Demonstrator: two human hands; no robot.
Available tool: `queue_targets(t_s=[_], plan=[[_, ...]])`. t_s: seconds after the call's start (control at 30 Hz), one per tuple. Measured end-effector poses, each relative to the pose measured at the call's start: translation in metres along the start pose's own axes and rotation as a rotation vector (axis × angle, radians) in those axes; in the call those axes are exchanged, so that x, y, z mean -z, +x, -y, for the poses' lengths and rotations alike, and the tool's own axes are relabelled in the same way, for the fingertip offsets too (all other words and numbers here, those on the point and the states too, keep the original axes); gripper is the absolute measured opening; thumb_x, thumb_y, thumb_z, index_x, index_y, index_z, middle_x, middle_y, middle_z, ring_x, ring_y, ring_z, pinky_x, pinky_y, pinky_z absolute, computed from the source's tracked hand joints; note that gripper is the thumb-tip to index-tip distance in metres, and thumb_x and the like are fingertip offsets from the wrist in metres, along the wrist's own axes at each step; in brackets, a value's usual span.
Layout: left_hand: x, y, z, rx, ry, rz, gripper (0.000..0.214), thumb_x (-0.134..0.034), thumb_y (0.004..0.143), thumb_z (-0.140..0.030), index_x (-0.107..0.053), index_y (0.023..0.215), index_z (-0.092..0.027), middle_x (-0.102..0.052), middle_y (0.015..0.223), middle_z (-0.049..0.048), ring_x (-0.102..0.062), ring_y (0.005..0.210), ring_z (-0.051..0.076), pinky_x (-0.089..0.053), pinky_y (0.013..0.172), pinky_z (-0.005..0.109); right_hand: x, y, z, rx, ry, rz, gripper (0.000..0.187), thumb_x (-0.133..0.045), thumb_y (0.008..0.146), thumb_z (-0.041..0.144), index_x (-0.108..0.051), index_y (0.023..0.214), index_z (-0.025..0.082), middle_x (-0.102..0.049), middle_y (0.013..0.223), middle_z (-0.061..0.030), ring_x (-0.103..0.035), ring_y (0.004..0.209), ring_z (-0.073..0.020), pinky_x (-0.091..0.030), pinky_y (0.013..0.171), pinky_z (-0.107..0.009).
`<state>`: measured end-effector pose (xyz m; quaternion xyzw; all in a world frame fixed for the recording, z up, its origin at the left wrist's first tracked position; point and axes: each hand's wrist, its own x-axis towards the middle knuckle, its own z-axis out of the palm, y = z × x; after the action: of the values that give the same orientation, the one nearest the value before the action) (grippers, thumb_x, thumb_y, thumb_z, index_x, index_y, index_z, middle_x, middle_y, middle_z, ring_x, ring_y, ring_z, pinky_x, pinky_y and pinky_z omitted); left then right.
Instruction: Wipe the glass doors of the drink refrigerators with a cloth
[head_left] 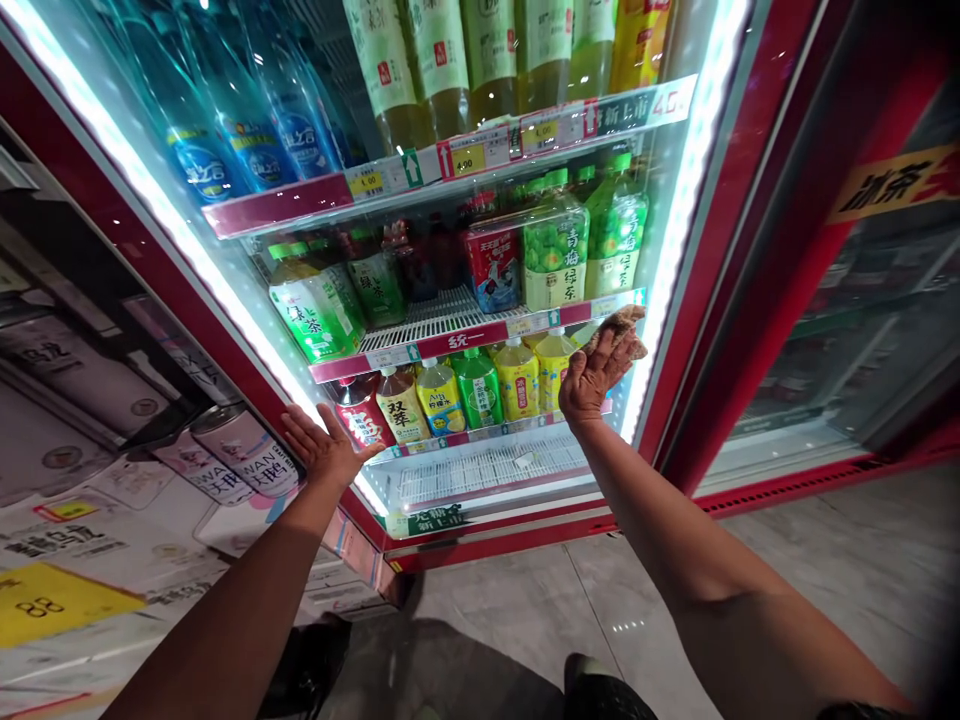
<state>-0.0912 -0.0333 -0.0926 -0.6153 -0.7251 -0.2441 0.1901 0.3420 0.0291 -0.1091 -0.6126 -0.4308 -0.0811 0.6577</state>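
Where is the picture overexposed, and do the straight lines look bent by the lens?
Head view: the light strips along both cooler sides burn out white; head view: the cooler frame leans and fans outward, a wide-lens distortion; head view: the cloth in the right hand is sharp.

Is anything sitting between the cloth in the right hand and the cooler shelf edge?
Nothing visible does. The right hand holds the brown cloth at the right end of the shelf rail; bottles stand behind it and on the shelf below. The left hand is open, beside the cooler frame.
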Motion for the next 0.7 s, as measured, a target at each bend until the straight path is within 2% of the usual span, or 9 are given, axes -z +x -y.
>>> queue_targets(t_s=[0.07,0.17,0.23,0.3,0.43,0.63,0.7], plan=[[-0.001,0.000,0.000,-0.004,-0.011,0.000,0.140,-0.076,0.070,-0.069,0.005,0.162,-0.002,0.027,0.160,0.0373,0.006,0.153,0.055,-0.012,0.115,0.077,0.003,0.017,0.003,-0.039,0.006,-0.033,0.067,-0.027,0.098,0.042,-0.021,0.162,0.024,-0.010,0.172,-0.0123,0.001,0.159,-0.0272,-0.006,0.122,-0.071],[0.000,-0.001,0.000,-0.002,0.029,0.006,0.138,-0.074,0.073,-0.069,0.007,0.161,-0.001,0.024,0.160,0.0394,0.005,0.153,0.055,-0.014,0.114,0.077,0.010,0.043,0.004,-0.043,-0.006,-0.067,0.068,-0.026,0.098,0.042,-0.023,0.161,0.016,-0.010,0.171,-0.0160,0.002,0.159,-0.0274,-0.003,0.124,-0.066],[0.000,-0.001,-0.002,0.008,0.051,0.007,0.137,-0.073,0.074,-0.068,0.009,0.161,0.000,0.021,0.160,0.0406,0.004,0.153,0.055,-0.015,0.113,0.077,0.017,0.050,0.000,-0.062,-0.017,-0.049,0.069,-0.026,0.098,0.041,-0.024,0.161,0.011,-0.010,0.170,-0.0185,0.002,0.159,-0.0285,-0.001,0.125,-0.064],[0.000,-0.002,-0.002,0.019,0.055,0.008,0.138,-0.073,0.074,-0.068,0.010,0.161,0.000,0.021,0.160,0.0407,0.004,0.153,0.056,-0.015,0.113,0.077,0.022,0.048,-0.004,-0.153,-0.008,-0.045,0.069,-0.025,0.099,0.040,-0.024,0.160,0.009,-0.010,0.170,-0.0199,0.000,0.159,-0.0293,-0.001,0.125,-0.064],[0.001,-0.003,-0.004,0.019,0.069,0.006,0.139,-0.073,0.074,-0.069,0.011,0.161,-0.002,0.023,0.160,0.0404,0.004,0.153,0.056,-0.013,0.113,0.078,0.030,0.046,0.001,-0.341,0.027,-0.101,0.065,-0.025,0.099,0.037,-0.025,0.160,0.014,-0.018,0.168,-0.0183,-0.008,0.159,-0.0276,-0.003,0.123,-0.068],[0.005,-0.006,-0.009,0.035,0.076,0.010,0.138,-0.073,0.073,-0.069,0.010,0.161,-0.003,0.018,0.161,0.0403,0.003,0.154,0.054,-0.014,0.114,0.076,0.045,0.078,0.017,-0.265,0.015,-0.119,0.060,-0.021,0.104,0.038,-0.031,0.160,0.016,-0.026,0.166,-0.0165,-0.013,0.157,-0.0260,0.000,0.125,-0.062],[0.005,-0.007,-0.011,0.042,0.063,0.018,0.134,-0.070,0.075,-0.071,0.005,0.162,-0.001,0.017,0.162,0.0402,0.003,0.154,0.053,-0.014,0.115,0.074,0.050,0.079,0.010,-0.333,0.008,-0.117,0.058,-0.020,0.105,0.035,-0.033,0.159,0.018,-0.027,0.166,-0.0144,-0.014,0.157,-0.0245,0.000,0.126,-0.060]])
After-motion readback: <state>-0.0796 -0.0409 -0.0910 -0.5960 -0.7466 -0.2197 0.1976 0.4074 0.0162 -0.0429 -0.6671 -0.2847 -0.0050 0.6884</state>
